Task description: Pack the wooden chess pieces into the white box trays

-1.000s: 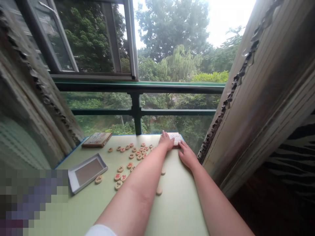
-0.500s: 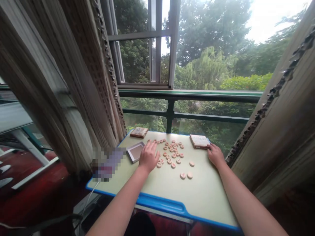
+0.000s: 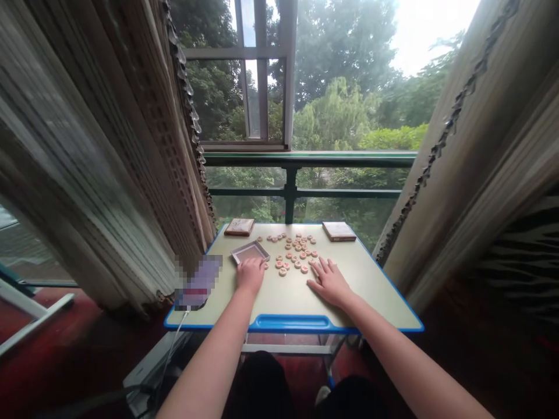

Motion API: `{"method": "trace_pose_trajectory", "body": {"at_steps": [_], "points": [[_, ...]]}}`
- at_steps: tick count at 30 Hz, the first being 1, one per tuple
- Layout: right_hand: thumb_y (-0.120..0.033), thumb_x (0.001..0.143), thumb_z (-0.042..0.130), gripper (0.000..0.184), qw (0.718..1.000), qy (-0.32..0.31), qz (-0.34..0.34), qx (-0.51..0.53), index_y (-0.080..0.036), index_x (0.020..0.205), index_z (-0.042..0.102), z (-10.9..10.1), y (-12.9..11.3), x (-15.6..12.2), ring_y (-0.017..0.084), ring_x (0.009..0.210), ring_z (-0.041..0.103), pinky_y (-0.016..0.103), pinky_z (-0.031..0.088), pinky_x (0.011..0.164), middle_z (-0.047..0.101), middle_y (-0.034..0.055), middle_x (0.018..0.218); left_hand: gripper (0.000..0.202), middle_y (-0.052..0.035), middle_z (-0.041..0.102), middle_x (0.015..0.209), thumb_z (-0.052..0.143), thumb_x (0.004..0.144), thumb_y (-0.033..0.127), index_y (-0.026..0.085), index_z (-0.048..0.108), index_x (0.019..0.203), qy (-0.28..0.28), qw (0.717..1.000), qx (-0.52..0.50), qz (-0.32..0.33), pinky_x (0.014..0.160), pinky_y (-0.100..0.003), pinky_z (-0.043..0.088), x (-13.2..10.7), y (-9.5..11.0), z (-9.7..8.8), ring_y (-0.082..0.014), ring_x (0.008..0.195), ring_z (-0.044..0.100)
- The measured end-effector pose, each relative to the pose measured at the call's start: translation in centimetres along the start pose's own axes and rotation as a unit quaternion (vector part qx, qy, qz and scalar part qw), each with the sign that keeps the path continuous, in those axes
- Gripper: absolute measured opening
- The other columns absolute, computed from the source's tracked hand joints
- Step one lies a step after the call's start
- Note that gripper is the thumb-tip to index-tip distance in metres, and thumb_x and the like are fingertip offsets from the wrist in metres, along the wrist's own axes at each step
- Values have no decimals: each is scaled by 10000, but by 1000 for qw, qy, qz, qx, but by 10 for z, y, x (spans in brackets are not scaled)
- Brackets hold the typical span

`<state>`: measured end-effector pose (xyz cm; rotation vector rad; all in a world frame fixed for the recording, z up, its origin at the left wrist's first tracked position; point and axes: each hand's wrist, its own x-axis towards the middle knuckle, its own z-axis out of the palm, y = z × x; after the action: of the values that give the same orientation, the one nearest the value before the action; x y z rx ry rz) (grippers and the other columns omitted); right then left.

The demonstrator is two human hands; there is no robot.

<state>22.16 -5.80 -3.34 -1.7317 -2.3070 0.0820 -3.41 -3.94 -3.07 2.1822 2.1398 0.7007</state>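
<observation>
Round wooden Chinese chess pieces (image 3: pixel 303 255), several with red marks, lie scattered over the middle of the pale table (image 3: pixel 367 285). My left hand (image 3: pixel 250 274) is at the near rim of a shallow open box (image 3: pixel 238 254), its fingers curled over that edge; the fingertips are partly hidden. One piece (image 3: pixel 266 266) sits right beside those fingers. Low over the tabletop, my right hand (image 3: pixel 331 283) has its fingers spread, with the fingertips at the right edge of the group of pieces. No piece shows in its grasp.
Two flat boxes lie at the far edge, a brown one (image 3: pixel 239 227) on the left and a pale one (image 3: pixel 339 231) on the right. A blurred purple device (image 3: pixel 198 285) with a white cable rests at the left edge. Curtains (image 3: pixel 183 174) hang on both sides.
My right hand has left the pale flat box and come inward to the pieces. My left hand has moved from the pieces to the shallow box, which has turned. The view has shifted.
</observation>
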Motion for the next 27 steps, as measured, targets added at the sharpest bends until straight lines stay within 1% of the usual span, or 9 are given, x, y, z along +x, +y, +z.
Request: {"method": "trace_pose_trajectory", "body": {"at_steps": [2,5,9,12,16,18,21,24,27], "points": [[-543,800,442,650,1000,-14,15,-4,-199,1349,386,2,-5,3,336,1329,190,480,170,1050,251,118,1459,266,-70,660,978,451,851,363,210,634,970,-2,1000,1,-3,874,-338,329,-1,2,-1,-221,983,539],[-526,814,429,647,1000,-15,22,-2,-164,1349,383,5,-14,20,322,1340,160,458,155,1061,231,134,1463,349,-83,649,983,477,820,464,194,622,989,-2,1000,-1,-3,876,-338,327,-3,5,-4,-226,984,539],[-500,820,446,586,1000,26,-14,8,-196,1321,427,10,-26,36,291,1348,152,442,137,1074,225,105,1471,341,-63,654,904,408,863,435,186,639,833,-10,1000,-7,17,863,-328,334,-4,6,-5,-199,923,554],[-411,849,430,467,998,62,-25,8,-217,1269,494,12,-25,36,268,1323,238,440,191,1063,339,75,1425,339,-60,652,864,400,868,391,176,641,766,-7,1000,-1,8,862,-326,342,-4,3,-4,-196,895,557],[-273,848,432,354,994,108,-35,9,-210,1159,591,12,-20,29,231,1260,353,427,253,1049,481,63,1324,349,-71,651,846,410,847,396,172,651,731,16,999,13,-26,838,-337,356,-2,1,-1,-209,872,559],[-268,846,443,346,992,107,-64,16,-229,1156,594,9,-21,26,223,1256,362,428,253,1053,484,53,1323,353,-79,652,854,406,840,391,170,656,725,27,998,27,-51,820,-348,360,-3,0,-1,-220,866,559],[-333,856,446,388,988,86,-126,17,-271,1229,536,2,-28,22,233,1299,298,440,213,1071,426,27,1373,354,-84,654,865,399,830,377,172,663,713,41,995,45,-84,811,-359,362,-4,1,0,-232,876,556],[-390,856,448,452,977,58,-206,12,-288,1296,461,-5,-41,20,236,1332,231,438,153,1092,358,7,1417,352,-95,651,884,392,820,357,169,680,748,47,992,66,-98,811,-366,363,-4,2,0,-243,899,550],[-434,861,424,503,968,32,-247,23,-264,1334,408,-3,-60,22,224,1326,252,429,157,1091,354,28,1419,372,-110,649,901,378,820,353,156,693,807,46,991,80,-101,812,-370,363,-2,5,1,-251,910,547]]}}
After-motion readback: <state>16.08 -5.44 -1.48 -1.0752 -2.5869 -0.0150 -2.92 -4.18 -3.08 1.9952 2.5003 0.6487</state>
